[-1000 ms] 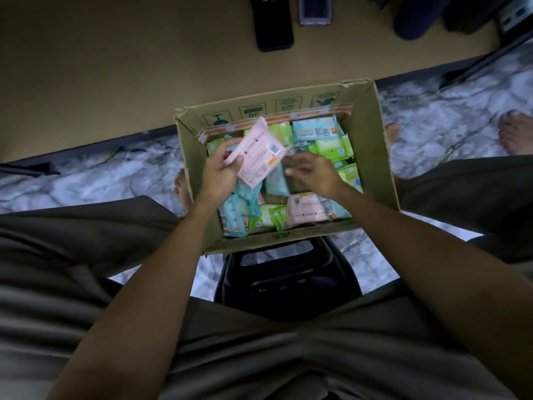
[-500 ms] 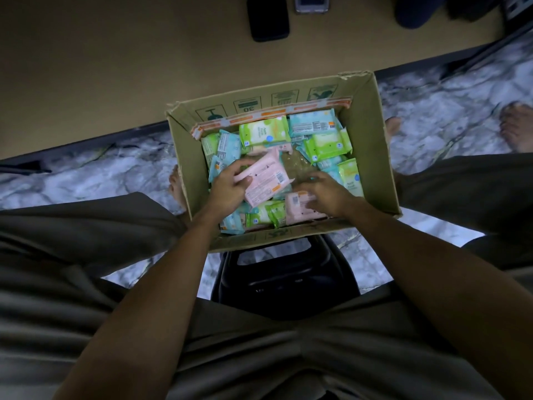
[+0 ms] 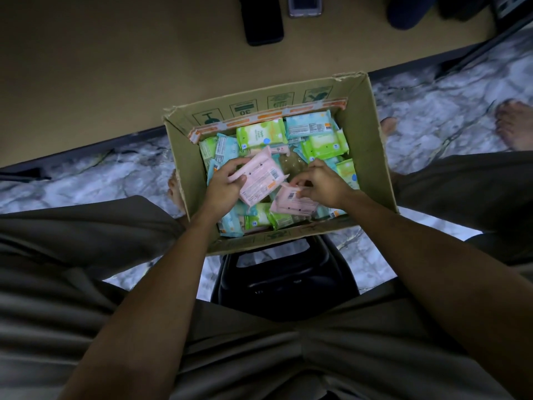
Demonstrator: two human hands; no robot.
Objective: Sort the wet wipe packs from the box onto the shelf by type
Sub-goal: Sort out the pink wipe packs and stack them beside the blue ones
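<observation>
The cardboard box (image 3: 372, 157) carries a printed "30", seen upside down, on the inside of its far wall beside handling symbols. Print on the wipe packs (image 3: 261, 135) is too small to read.

Cardboard box (image 3: 372, 145): matt brown corrugated board, top edge torn and rough, printed handling symbols on the inner far wall. Wet wipe packs (image 3: 261, 134) inside the box: smooth plastic film, slightly glossy, in pink, green and pale blue. Floor (image 3: 86, 186) either side of the box: polished marble-patterned surface. Stool (image 3: 285, 281) below the box: black glossy plastic.
</observation>
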